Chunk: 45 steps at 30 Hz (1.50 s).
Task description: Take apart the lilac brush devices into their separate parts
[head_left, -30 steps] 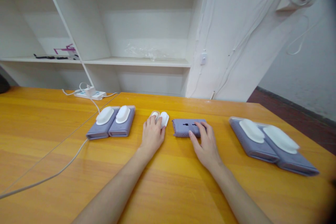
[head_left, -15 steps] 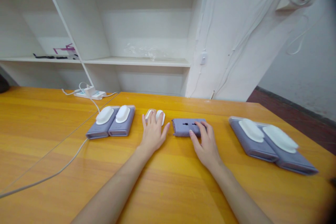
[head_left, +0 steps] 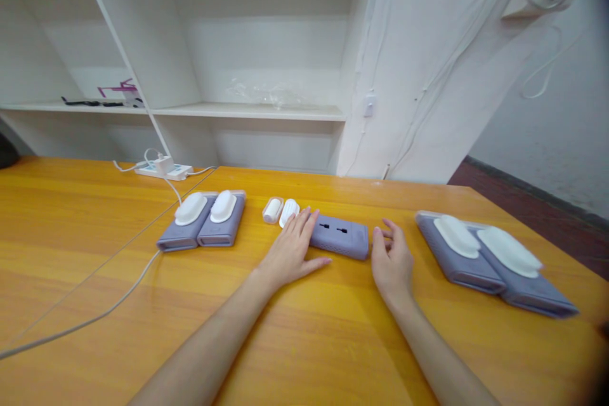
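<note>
A lavender box (head_left: 340, 238) with two dark slots in its top lies flat on the wooden table. My left hand (head_left: 288, 250) rests with its fingers stretched over the left end of the box, thumb spread out in front. Just right of the box is my right hand (head_left: 392, 263), its fingers loosely curled and nothing visible in them. Past the left fingertips lie a small white piece in a clear case (head_left: 272, 210) and a white oval piece (head_left: 289, 210), the latter partly hidden by the hand.
Two lavender boxes with white oval pieces on top (head_left: 221, 222) stand at the left; two more (head_left: 459, 260) are at the right. A white power strip (head_left: 176, 171) and cables (head_left: 114, 307) lie at the left. White shelves (head_left: 247, 111) rise behind the table.
The box has turned slightly, its right end now nearer me. My left hand has moved right from the white pieces to the box. My right hand has come off its top to the right.
</note>
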{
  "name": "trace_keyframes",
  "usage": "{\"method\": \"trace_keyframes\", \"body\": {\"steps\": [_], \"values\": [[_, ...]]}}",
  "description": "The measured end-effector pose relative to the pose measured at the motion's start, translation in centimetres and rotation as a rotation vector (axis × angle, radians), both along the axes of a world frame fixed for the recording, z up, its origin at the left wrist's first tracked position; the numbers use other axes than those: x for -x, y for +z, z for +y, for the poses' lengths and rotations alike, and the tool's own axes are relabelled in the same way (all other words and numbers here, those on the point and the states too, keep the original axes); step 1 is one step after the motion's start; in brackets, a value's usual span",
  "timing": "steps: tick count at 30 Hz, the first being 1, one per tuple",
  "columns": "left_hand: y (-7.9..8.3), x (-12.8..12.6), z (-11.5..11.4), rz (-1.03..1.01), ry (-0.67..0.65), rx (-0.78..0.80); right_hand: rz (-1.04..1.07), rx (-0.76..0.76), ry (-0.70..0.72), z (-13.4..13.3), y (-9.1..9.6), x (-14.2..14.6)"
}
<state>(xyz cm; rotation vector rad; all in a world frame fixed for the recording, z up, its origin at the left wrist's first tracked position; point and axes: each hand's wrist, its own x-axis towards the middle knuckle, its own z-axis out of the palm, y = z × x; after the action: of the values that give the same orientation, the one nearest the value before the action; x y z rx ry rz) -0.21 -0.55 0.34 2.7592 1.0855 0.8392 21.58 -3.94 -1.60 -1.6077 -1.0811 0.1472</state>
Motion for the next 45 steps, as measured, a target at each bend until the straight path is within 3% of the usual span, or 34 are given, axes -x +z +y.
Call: {"method": "trace_keyframes", "body": {"steps": [4, 11, 15, 21, 29, 33, 37, 41, 45], "values": [[0.1, 0.0, -0.1, -0.027, -0.011, 0.023, 0.019, -0.025, 0.051, 0.3, -0.5, -0.2], [0.5, -0.3, -0.3, -0.034, 0.074, -0.033, -0.026, 0.092, 0.355, 0.4, -0.9, 0.0], [0.5, -0.4, -0.6, -0.046, 0.083, -0.075, 0.071, 0.019, 0.484, 0.3, -0.9, -0.2], [0.3, -0.4, -0.5, -0.024, 0.014, -0.095, 0.339, -0.077, 0.514, 0.1, -0.3, -0.1], [-0.2, -0.4, 0.0, -0.151, -0.058, -0.233, 0.508, 0.009, 0.569, -0.2, 0.7, -0.4], [-0.4, -0.4, 0.1, -0.308, -0.016, -0.133, 0.6, -0.02, 0.54, 0.0, 0.5, -1.0], [-0.5, -0.4, 0.3, -0.5, 0.094, 0.145, 0.727, -0.044, 0.545, -0.2, 0.7, -1.0], [-0.5, -0.6, 0.3, -0.701, 0.119, 0.437, 0.816, 0.108, 0.787, -1.0, 1.7, -0.1], [-0.4, -1.3, 0.0, -0.809, 0.069, 0.589, 0.712, 0.242, 0.988, -1.5, 2.4, 0.6]]}}
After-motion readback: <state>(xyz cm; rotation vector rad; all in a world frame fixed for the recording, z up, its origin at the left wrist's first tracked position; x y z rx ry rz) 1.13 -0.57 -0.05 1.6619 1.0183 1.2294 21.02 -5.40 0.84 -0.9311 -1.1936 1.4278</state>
